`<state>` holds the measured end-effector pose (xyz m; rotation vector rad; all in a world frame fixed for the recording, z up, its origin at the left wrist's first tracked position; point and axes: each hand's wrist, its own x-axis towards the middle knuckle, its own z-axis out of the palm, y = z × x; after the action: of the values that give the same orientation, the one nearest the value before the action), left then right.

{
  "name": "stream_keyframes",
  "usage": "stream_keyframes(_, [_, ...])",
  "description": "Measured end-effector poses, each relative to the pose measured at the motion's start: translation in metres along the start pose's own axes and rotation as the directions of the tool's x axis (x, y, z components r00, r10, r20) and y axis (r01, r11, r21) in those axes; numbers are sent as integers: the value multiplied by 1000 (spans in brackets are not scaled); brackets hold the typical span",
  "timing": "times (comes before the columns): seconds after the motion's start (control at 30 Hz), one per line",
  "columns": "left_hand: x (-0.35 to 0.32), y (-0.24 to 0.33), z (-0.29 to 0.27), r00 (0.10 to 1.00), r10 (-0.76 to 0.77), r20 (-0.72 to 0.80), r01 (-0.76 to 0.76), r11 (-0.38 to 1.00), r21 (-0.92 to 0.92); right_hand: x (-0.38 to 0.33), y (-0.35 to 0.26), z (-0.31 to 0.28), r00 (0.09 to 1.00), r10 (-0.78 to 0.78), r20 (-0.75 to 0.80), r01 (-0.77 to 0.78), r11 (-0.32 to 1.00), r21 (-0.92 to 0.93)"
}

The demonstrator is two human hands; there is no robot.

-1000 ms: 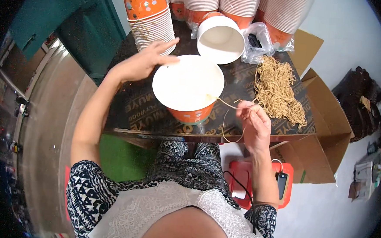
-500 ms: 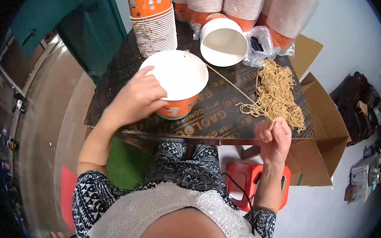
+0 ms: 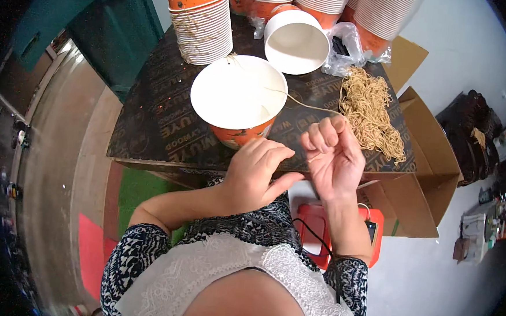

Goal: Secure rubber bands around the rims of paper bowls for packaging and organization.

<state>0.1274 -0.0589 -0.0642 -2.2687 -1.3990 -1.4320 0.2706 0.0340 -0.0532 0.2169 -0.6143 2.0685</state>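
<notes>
Because the string (image 3: 302, 103) you are working with is so thin and limp, it will carry no shape of its own. It lies across the white mouth of the big paper cup (image 3: 238, 91), dips over the rim on the side nearest the bundle of tan strings (image 3: 373, 109), and runs on toward your right hand (image 3: 333, 157). Treat it as nearly weightless and soft, likely to slip through loose fingers, so pinch it close to its free end between thumb and fingertip rather than grabbing along its length.

Your right hand is raised just in front of the cup, palm toward you, fingers curled inward and bunched; the string's end seems to reach them, but whether it is truly pinched cannot be told. Your left hand (image 3: 258, 173) sits just beside the right one, below the cup's orange wall, fingers loosely spread and thumb out, gripping nothing that shows.

The cup itself is light paper with thin walls, probably easy to tip or dent, so steady it by the rim or low on the wall if you pull the string. Beyond the cup stands a second open cup (image 3: 295, 40), and to its far left a tall stack of cups (image 3: 201, 21). All rest on the dark board (image 3: 151, 123).
</notes>
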Motion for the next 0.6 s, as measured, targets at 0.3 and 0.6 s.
stream_keyframes(0.3, [-13,0,25,971,-208,-116,185,965,-185,-12,29,-10,1000,-21,-3,21,998,-67])
stream_keyframes(0.6, [-2,-4,-26,954,-133,270,151,987,-47,-36,12,-19,969,-122,216,241,256,-936])
